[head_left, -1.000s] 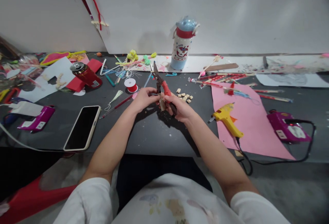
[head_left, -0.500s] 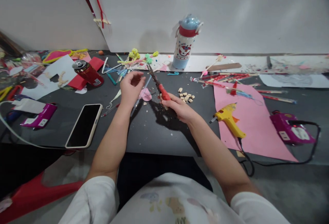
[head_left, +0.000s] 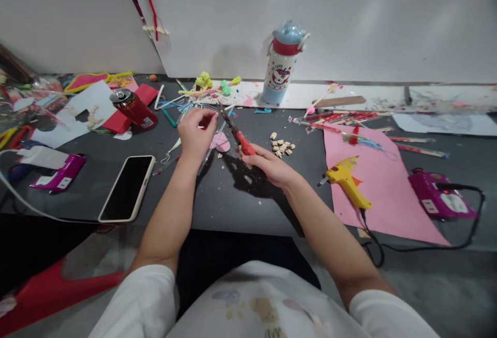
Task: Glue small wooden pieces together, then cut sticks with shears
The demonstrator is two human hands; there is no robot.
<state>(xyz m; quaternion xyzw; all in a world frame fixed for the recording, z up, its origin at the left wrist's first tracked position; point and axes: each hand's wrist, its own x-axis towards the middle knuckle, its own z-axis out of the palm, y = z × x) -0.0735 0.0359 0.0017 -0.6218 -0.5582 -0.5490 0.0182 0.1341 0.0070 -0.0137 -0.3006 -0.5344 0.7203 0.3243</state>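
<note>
My right hand (head_left: 269, 164) is closed round the red handles of a pair of pliers (head_left: 244, 143), whose dark jaws point up and to the left. At the jaws' left side is my left hand (head_left: 198, 131), thumb and forefinger pinched together. What the pinch holds, if anything, is too small to make out. On the dark table just beyond the left wrist lies a pink oval piece (head_left: 222, 142), partly hidden. A small heap of short wooden pieces (head_left: 281, 145) lies to the right of the pliers.
A water bottle (head_left: 280, 66) stands at the back, with a red can (head_left: 134, 108) to the left. A phone (head_left: 127, 189) lies near the front edge. On the right, a yellow glue gun (head_left: 348, 180) rests on pink paper (head_left: 388, 193), its cord trailing over the edge.
The pliers have shifted slightly left and down, with their jaws closer to my left fingertips. My left thumb and forefinger have come together.
</note>
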